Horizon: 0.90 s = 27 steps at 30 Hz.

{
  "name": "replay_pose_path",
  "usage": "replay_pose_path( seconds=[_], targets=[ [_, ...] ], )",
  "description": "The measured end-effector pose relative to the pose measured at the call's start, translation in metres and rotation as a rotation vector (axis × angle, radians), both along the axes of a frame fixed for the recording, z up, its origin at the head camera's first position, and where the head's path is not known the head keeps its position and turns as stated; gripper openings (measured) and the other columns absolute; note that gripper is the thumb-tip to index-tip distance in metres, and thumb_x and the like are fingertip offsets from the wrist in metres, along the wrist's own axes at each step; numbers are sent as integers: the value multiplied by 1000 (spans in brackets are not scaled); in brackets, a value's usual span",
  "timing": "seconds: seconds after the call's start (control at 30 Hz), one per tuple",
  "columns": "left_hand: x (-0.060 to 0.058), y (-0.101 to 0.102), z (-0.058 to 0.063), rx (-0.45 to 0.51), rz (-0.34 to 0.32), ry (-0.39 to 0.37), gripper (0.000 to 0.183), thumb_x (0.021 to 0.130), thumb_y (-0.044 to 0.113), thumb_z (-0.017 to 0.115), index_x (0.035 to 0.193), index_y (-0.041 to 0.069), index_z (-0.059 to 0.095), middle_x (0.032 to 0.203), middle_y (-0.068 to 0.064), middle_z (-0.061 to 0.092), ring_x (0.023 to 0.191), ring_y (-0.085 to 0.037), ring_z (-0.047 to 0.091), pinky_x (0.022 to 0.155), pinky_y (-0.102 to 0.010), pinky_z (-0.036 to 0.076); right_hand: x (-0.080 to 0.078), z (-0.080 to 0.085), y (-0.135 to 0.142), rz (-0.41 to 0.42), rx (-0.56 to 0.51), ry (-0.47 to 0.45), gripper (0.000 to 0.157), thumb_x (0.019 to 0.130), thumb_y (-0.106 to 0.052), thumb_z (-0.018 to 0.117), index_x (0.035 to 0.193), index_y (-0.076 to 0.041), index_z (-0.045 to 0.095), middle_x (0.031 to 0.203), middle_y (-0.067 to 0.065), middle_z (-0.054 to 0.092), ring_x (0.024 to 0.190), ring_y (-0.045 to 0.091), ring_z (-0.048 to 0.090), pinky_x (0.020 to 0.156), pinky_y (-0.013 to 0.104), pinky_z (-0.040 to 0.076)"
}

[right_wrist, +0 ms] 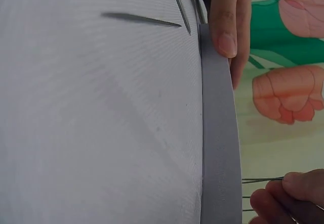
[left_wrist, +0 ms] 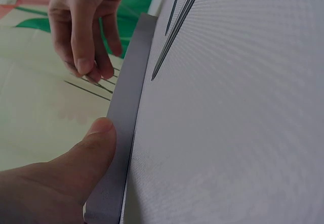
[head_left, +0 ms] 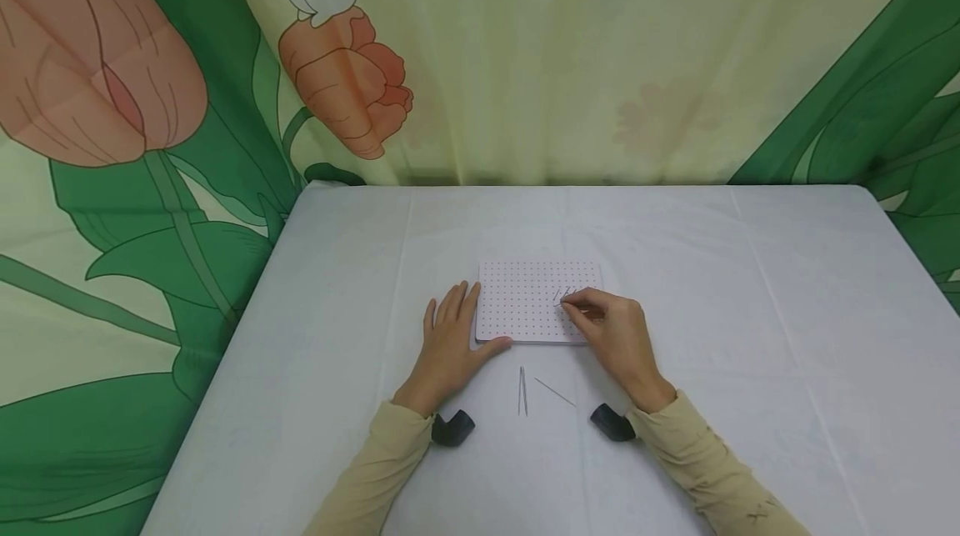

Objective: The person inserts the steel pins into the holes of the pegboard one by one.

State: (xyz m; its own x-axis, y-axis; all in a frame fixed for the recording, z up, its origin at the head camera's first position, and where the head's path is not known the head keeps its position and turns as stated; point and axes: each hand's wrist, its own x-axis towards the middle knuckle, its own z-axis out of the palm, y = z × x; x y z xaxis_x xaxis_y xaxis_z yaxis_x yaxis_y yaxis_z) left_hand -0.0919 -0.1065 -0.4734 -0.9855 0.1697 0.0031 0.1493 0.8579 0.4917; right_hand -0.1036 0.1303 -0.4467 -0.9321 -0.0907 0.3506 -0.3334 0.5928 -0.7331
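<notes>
A white board with rows of small holes (head_left: 517, 294) lies flat on the table. Several thin metal needles (left_wrist: 87, 90) stand up from its right part. My right hand (head_left: 618, 336) pinches one needle (right_wrist: 266, 179) between thumb and fingertips, its lower end at the board's surface. Whether that end sits in a hole is too small to tell. With its fingers straight, my left hand (head_left: 450, 344) rests against the board's left side, and the thumb (left_wrist: 98, 143) touches the front edge.
In front of the board, two loose needles (head_left: 522, 393) lie almost parallel, and another needle (head_left: 555, 392) lies slanted to their right. A white cloth (head_left: 675, 469) covers the table. Behind hangs a printed curtain (head_left: 525, 61). A black wrist-worn device (head_left: 453, 428) sits at each cuff.
</notes>
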Motion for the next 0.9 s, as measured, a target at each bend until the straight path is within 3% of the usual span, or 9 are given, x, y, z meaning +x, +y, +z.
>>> replay_pose_path(
  seconds=[0.57, 0.9],
  targets=[
    [-1, 0, 0, -7, 9, -19, 96, 86, 59, 68, 158, 12, 25, 163, -13, 24, 152, -29, 18, 122, -57, 3, -3, -1, -8, -15, 45, -13, 9, 88, -6, 75, 94, -1, 77, 89, 10, 77, 75, 19, 72, 68, 36, 59],
    [-1, 0, -1, -11, 5, -11, 97, 85, 59, 68, 158, 11, 25, 163, -13, 24, 152, -29, 18, 122, -57, 3, 5, 3, -6, -54, 137, 7, 12, 84, -6, 78, 94, 0, 78, 85, 11, 77, 70, 20, 72, 65, 38, 59]
  ],
)
